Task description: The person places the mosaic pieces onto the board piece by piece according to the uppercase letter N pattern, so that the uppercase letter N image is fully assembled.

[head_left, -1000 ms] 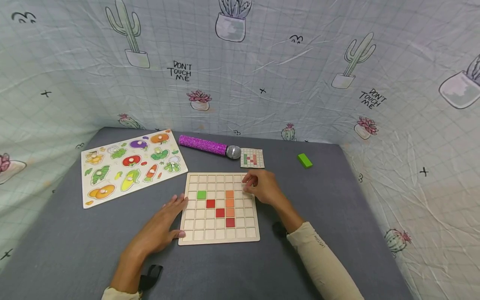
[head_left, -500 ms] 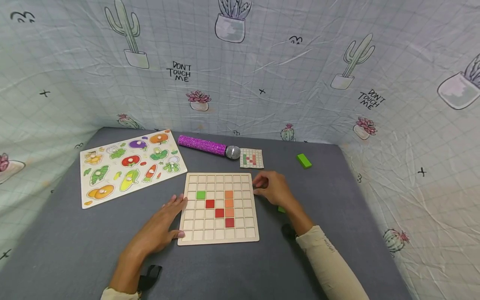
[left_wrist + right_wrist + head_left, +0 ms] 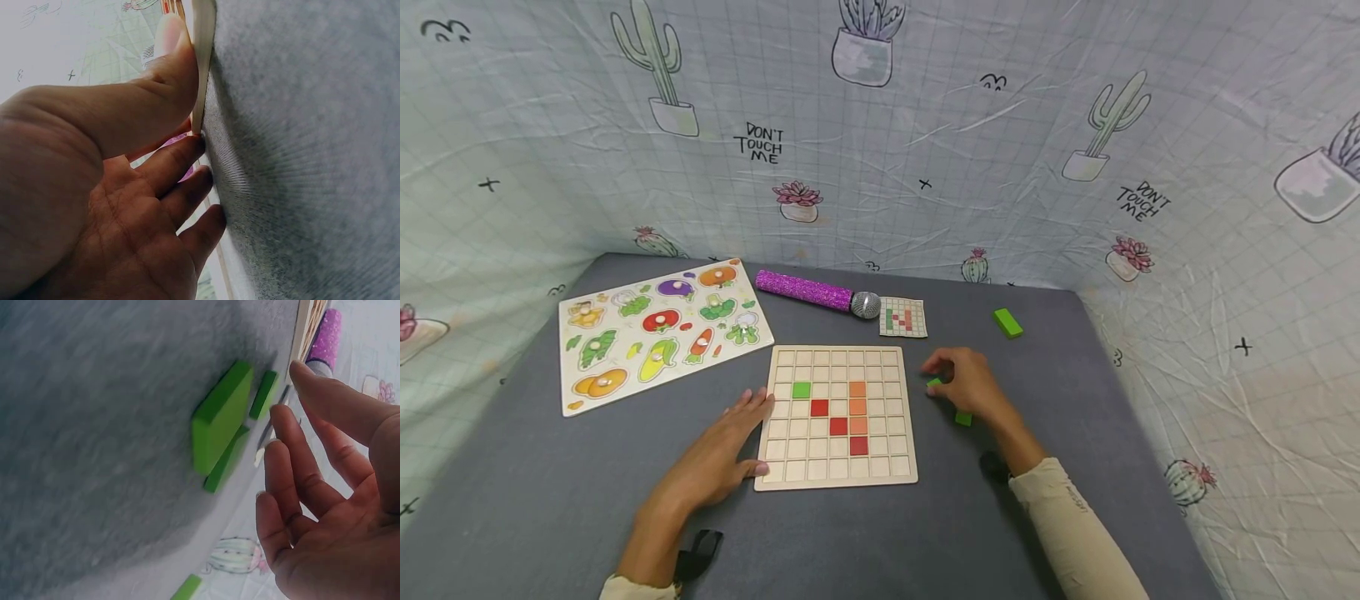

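A square wooden grid board (image 3: 835, 472) lies on the table, with one green, three red and three orange tiles set in its cells. My left hand (image 3: 713, 458) rests at the board's left edge, fingers straight and the thumb (image 3: 170, 69) on the rim. To the right of the board, my right hand (image 3: 967, 385) hovers over loose green blocks, thumb and fingers apart. One green block (image 3: 934, 382) shows by its fingertips, another (image 3: 963, 418) under the wrist side. The right wrist view shows several green blocks (image 3: 222, 415) beside the fingers, none held.
Behind the board lie a small pattern card (image 3: 903, 317) and a purple glitter microphone (image 3: 805, 289). A vegetable puzzle board (image 3: 625, 333) sits at the back left. One more green block (image 3: 1007, 322) lies at the back right, near the patterned cloth (image 3: 925, 225).
My right hand has moved off the board's upper right corner, rightward and slightly nearer, to the green blocks, uncovering some of them. My left hand has stayed in place.
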The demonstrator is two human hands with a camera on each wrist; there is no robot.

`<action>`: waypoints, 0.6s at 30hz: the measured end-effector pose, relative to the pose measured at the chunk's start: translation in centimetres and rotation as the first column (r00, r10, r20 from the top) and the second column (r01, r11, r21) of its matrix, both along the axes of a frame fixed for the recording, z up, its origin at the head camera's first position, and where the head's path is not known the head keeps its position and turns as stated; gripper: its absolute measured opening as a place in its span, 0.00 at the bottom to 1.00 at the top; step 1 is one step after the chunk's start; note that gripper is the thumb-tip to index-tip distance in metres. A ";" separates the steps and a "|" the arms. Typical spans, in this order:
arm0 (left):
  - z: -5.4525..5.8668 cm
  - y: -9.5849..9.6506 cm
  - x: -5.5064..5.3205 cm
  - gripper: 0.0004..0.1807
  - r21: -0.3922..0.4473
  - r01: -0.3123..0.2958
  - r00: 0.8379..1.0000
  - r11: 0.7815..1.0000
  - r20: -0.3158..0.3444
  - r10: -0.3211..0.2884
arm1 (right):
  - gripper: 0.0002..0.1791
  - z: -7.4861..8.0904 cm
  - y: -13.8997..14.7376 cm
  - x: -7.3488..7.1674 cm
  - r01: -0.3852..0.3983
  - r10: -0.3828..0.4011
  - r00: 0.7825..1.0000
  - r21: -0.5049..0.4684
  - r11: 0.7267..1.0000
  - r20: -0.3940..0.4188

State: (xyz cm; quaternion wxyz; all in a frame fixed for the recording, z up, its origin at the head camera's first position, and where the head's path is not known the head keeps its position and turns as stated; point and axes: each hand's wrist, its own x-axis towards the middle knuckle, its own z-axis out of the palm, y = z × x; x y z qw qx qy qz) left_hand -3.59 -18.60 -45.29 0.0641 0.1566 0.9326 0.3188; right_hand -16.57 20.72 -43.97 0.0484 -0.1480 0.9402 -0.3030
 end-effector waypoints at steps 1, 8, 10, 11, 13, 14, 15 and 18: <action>0.0 0.0 0.0 0.52 0.002 0.000 1.000 1.000 -0.001 0.000 | 0.17 0.0 0.2 0.0 -0.002 0.002 1.000 0.005 1.000 0.003; 0.0 -0.1 0.1 0.51 0.003 0.003 1.000 1.000 0.000 -0.003 | 0.17 0.1 0.9 0.3 -0.025 0.024 1.000 0.031 0.999 0.018; -0.1 -0.2 0.0 0.51 0.003 0.007 1.000 1.000 -0.008 -0.007 | 0.16 0.0 1.0 0.3 -0.031 0.030 0.999 0.032 0.999 0.023; -0.1 -0.2 0.0 0.51 0.003 0.006 1.000 1.000 -0.005 -0.006 | 0.16 0.0 1.0 0.3 -0.033 0.032 0.999 0.035 0.999 0.025; -0.2 -0.2 0.0 0.51 0.002 0.006 1.000 1.000 0.000 -0.006 | 0.15 -0.1 1.0 0.2 -0.042 0.041 0.999 0.045 0.998 0.025; -0.2 -0.2 0.0 0.51 0.000 0.006 1.000 1.000 0.001 -0.006 | 0.15 -0.1 1.0 0.2 -0.048 0.047 0.999 0.050 0.998 0.024; -0.2 -0.2 0.0 0.52 -0.001 0.006 1.000 1.000 0.001 -0.006 | 0.15 -0.2 1.0 0.2 -0.054 0.053 0.998 0.055 0.997 0.025; -0.2 -0.2 0.0 0.52 -0.002 0.005 1.000 1.000 0.003 -0.005 | 0.14 -0.2 0.9 0.2 -0.067 0.065 0.998 0.052 0.996 0.025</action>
